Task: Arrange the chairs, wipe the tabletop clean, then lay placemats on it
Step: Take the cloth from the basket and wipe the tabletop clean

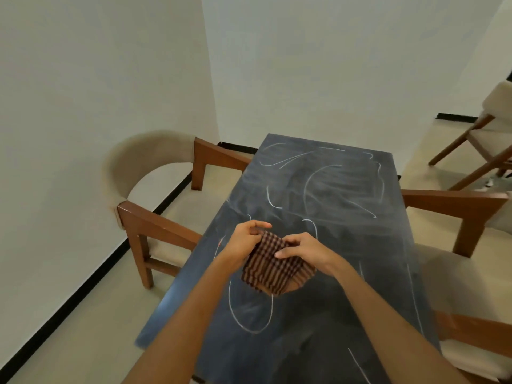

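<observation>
A dark slate tabletop [327,189] stretches away from me, covered with white chalk lines and smears. Over its middle I hold a folded brown-and-black checked cloth [273,268] with both hands. My left hand [245,239] pinches its upper left edge. My right hand [303,249] grips its upper right part, fingers curled over the fabric. The cloth's lower end hangs just above the table. A wooden chair with beige padding [155,206] stands at the table's left side, and another [465,245] at its right side.
A third chair [487,134] stands apart on the floor at the far right. White walls with a black skirting line close in behind and left of the table. Beige floor shows on both sides.
</observation>
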Motion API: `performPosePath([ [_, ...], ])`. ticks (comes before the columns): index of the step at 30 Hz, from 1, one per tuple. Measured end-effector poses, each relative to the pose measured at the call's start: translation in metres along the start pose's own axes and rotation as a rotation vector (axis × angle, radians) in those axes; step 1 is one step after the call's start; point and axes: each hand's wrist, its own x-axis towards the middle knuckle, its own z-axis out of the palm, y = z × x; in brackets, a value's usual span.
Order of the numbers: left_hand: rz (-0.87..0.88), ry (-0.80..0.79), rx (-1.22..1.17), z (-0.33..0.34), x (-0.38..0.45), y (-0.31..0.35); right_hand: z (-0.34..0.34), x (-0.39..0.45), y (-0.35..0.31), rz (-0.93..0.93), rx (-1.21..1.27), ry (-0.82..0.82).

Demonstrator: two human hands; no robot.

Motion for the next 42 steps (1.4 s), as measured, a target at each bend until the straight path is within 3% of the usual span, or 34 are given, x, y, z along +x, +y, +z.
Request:
performPosePath([
  [4, -0.196, 0.063, -0.203, -0.01, 0.034, -0.018, -0.003, 0.04, 0.014, 0.128, 0.299, 0.087],
  [7, -0.143, 0.299, 0.064, -0.027, 0.068, -0.041, -0.006, 0.071, 0.016, 0.191, 0.492, 0.24],
  [10, -0.085, 0.443, 0.27, -0.04, 0.094, -0.06, -0.016, 0.106, 0.009, 0.22, 0.504, 0.382],
  [12, -0.022, 0.452, 0.355, -0.048, 0.113, -0.071, -0.024, 0.137, 0.002, 0.207, 0.42, 0.447],
  [15, 0.071, 0.438, 0.469, -0.061, 0.138, -0.085, -0.034, 0.185, -0.011, 0.124, 0.106, 0.505],
  [21, 0.17, 0.447, 0.654, -0.096, 0.166, -0.124, -0.018, 0.287, -0.036, -0.176, -0.439, 0.599],
  [24, 0.22, 0.478, 0.8, -0.108, 0.168, -0.142, 0.003, 0.327, -0.028, -0.186, -0.592, 0.508],
  [28, 0.227, 0.484, 0.863, -0.122, 0.164, -0.158, 0.034, 0.349, 0.007, -0.199, -1.028, 0.099],
  [32, 0.239, 0.483, 0.848, -0.128, 0.153, -0.171, 0.027, 0.357, 0.014, -0.325, -1.111, 0.21],
  [34, 0.241, 0.52, 0.851, -0.126, 0.146, -0.176, 0.019, 0.366, 0.018, -0.361, -1.193, 0.136],
  [37, 0.228, 0.589, 0.855, -0.122, 0.136, -0.18, 0.015, 0.373, 0.024, -0.28, -1.233, 0.012],
  [42, 0.139, 0.704, 0.862, -0.115, 0.113, -0.182, 0.041, 0.371, 0.026, -0.172, -1.172, 0.14],
])
